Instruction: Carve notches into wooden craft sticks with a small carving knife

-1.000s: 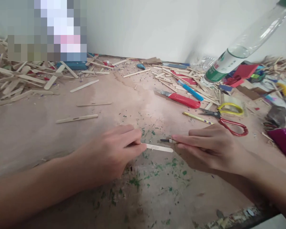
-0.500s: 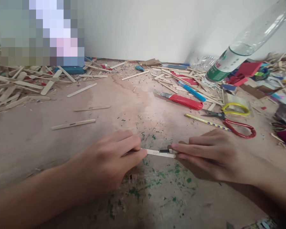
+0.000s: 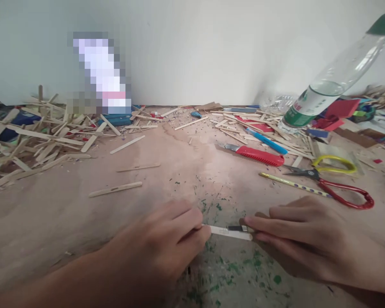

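Note:
My left hand [image 3: 176, 239] is closed, pinching one end of a pale wooden craft stick [image 3: 231, 233] low over the tabletop. Opposite it, my right hand [image 3: 308, 239] is closed on a small craft knife [image 3: 237, 228], whose dark blade lies along the stick's upper edge and points left. The knife's handle is mostly hidden in my fingers. Faint marks show on the stick near my left fingertips. Above my right hand lie a yellow patterned pencil [image 3: 288, 184] and scissors [image 3: 321, 175] with one yellow and one red handle loop.
Three loose sticks lie left of centre, one of them a slotted stick [image 3: 115, 189]. Behind are a red box cutter [image 3: 259, 155], a blue pen [image 3: 266, 141] and a tilted water bottle [image 3: 321, 94]. A heap of sticks [image 3: 48, 137] covers the back left, near a blurred screen.
The view has tilted upward, so the table items and both hands appear lower and further right. The grip on the stick and knife looks the same, the blade barely shifted along it.

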### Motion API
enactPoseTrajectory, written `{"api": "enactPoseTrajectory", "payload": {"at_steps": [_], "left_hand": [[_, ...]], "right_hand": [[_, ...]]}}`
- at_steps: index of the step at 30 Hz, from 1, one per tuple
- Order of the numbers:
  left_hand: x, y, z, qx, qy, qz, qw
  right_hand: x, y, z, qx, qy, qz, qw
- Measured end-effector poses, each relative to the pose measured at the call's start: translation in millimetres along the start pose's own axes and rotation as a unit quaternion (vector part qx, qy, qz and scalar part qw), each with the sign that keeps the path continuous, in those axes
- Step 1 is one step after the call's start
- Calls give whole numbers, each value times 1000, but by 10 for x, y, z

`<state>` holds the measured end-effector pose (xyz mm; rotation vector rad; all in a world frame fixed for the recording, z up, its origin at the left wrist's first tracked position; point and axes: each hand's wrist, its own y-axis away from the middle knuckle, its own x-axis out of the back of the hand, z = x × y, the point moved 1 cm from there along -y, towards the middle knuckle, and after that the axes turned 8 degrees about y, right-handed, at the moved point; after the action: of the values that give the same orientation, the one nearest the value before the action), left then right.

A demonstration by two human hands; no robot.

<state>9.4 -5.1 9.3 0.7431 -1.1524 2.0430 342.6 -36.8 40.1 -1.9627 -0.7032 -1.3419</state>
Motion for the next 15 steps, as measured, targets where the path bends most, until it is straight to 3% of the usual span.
{"api": "enactPoseTrajectory", "payload": {"at_steps": [8, 15], "left_hand": [[-8, -5, -5, -2, -7, 4, 1000], [18, 65, 121, 14, 12, 34, 999]], "right_hand": [[-14, 20, -6, -8, -7, -7, 1000], [68, -86, -64, -10, -28, -60, 998]]}}
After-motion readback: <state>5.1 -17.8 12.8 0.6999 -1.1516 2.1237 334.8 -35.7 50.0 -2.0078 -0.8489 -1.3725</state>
